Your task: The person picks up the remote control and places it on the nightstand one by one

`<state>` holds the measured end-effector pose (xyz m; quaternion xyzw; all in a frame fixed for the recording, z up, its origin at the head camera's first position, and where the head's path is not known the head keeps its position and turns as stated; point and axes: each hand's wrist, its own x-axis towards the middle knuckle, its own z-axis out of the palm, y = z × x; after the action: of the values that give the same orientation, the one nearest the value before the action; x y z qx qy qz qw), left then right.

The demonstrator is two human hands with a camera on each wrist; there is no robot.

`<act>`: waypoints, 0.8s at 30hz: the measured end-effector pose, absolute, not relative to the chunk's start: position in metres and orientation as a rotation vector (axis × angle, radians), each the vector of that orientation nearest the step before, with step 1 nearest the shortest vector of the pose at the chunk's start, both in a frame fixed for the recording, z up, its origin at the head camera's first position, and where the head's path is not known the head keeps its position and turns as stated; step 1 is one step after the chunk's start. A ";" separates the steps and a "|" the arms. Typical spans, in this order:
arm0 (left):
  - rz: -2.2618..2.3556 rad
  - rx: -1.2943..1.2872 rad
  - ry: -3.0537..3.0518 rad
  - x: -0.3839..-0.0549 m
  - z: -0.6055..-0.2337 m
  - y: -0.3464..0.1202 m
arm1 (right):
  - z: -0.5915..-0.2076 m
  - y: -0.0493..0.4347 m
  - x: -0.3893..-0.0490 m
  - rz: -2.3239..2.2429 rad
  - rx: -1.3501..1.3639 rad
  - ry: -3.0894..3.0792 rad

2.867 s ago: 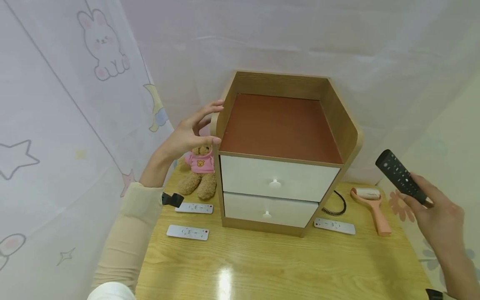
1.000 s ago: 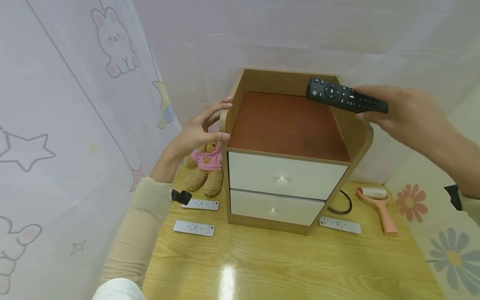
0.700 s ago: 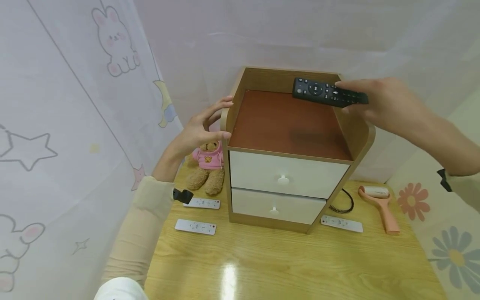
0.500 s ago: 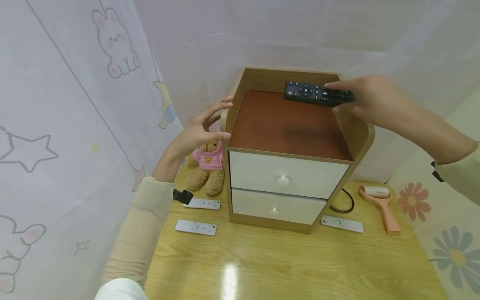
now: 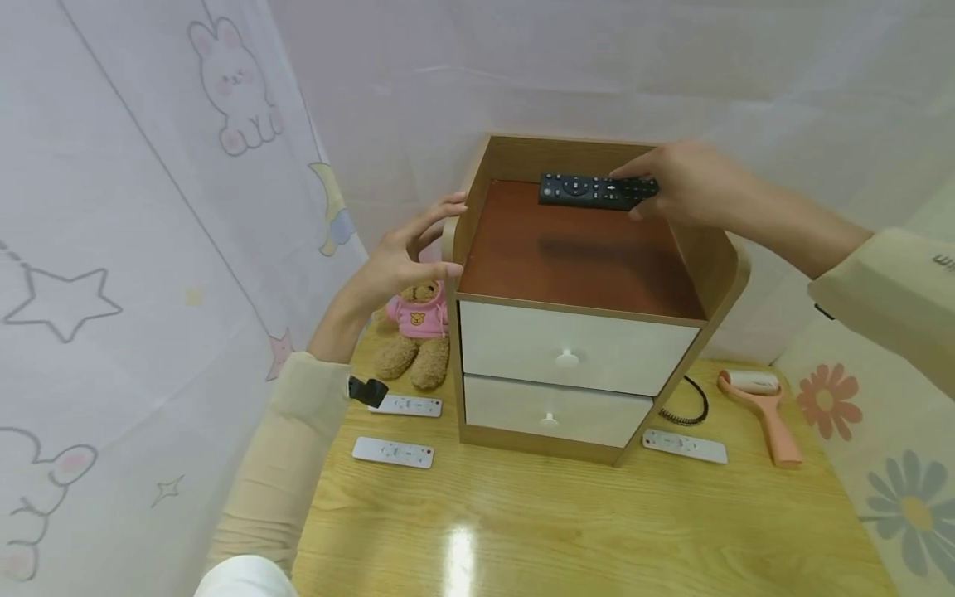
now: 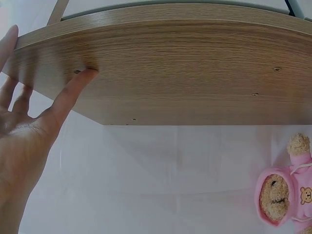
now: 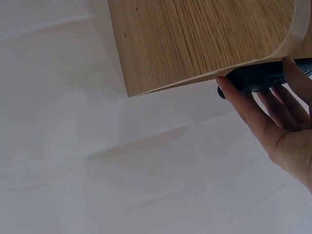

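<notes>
In the head view my right hand point(image 5: 682, 178) pinches a black remote control point(image 5: 582, 191) by its right end. The remote hangs level above the brown top point(image 5: 567, 265) of a small wooden cabinet, its shadow falling below it. In the right wrist view the remote point(image 7: 253, 78) is partly hidden behind the cabinet's side panel point(image 7: 195, 39). My left hand point(image 5: 399, 257) rests against the cabinet's left side panel, its thumb and fingers spread along the upper edge. One fingertip of the left hand point(image 6: 29, 141) touches the panel's outer face point(image 6: 185, 73) in the left wrist view.
Two white drawers point(image 5: 567, 347) face front, both pushed in. A teddy bear point(image 5: 419, 332) in pink sits left of the cabinet, near two white remotes point(image 5: 393, 452). On the right lie another white remote point(image 5: 684, 446), a coiled black cord point(image 5: 690, 410) and an orange lint roller point(image 5: 768, 414).
My right hand has carried the black remote from out past the table's right side to over the cabinet top, still moving left and tilting it level. The left hand has stayed on the panel.
</notes>
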<state>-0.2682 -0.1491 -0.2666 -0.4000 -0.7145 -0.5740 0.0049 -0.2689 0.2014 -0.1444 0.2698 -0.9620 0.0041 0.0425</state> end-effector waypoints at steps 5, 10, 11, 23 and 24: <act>-1.801 -1.233 -2.246 -0.267 -0.267 -0.150 | -0.147 0.195 -0.280 0.024 0.873 -2.978; -1.803 -1.238 -2.237 -0.266 -0.266 -0.150 | -0.149 0.190 -0.290 0.029 0.918 -2.986; -1.803 -1.245 -2.230 -0.266 -0.266 -0.150 | -0.149 0.190 -0.292 0.019 0.929 -2.983; -1.791 -1.298 -2.173 -0.263 -0.268 -0.148 | -0.159 0.183 -0.316 -0.010 0.993 -3.060; -1.792 -1.303 -2.165 -0.263 -0.268 -0.148 | -0.162 0.182 -0.317 0.000 0.994 -3.067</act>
<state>-0.2631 -0.1479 -0.2681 -0.4205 -0.6986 -0.5785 0.0221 -0.3171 0.1817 -0.1616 0.3080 -0.9505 0.0001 -0.0412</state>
